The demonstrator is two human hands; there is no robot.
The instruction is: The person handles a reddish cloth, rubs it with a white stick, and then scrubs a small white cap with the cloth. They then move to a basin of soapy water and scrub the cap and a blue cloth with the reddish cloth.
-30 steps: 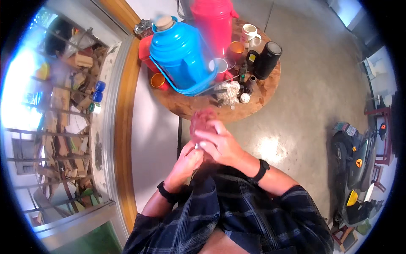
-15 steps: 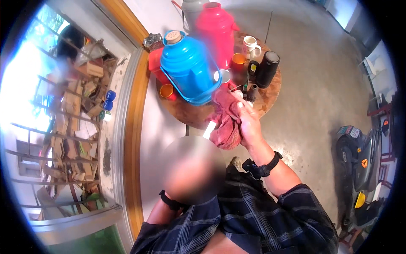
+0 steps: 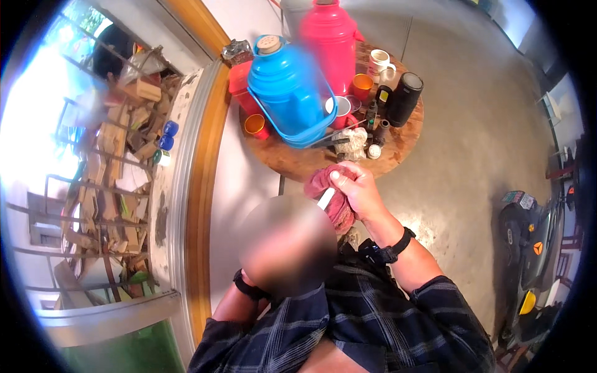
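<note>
My right hand [image 3: 362, 193] is closed around a dark red cloth [image 3: 339, 211], bunched up just off the table's near edge. Against the cloth lies a narrow white strip [image 3: 325, 198]; its lower end runs into a round grey blur, so I cannot make out what it belongs to. That blur also covers most of my left hand [image 3: 266, 258], whose fingers are hidden. Beyond the cloth, a crumpled whitish bundle [image 3: 352, 143] and a small white-topped round thing [image 3: 374, 151] rest on the round wooden table [image 3: 273, 155].
On the table stand a blue thermos flask [image 3: 289, 93], a pink thermos flask [image 3: 329, 50], a black cylinder [image 3: 405, 99], a white mug [image 3: 379, 64] and orange cups [image 3: 255, 125]. A barred window [image 3: 165, 205] is at left, a motorbike [image 3: 532, 248] at right.
My right hand has drawn the red cloth back toward me, away from the table. The whitish bundle there now shows. The cloth is bunched smaller.
</note>
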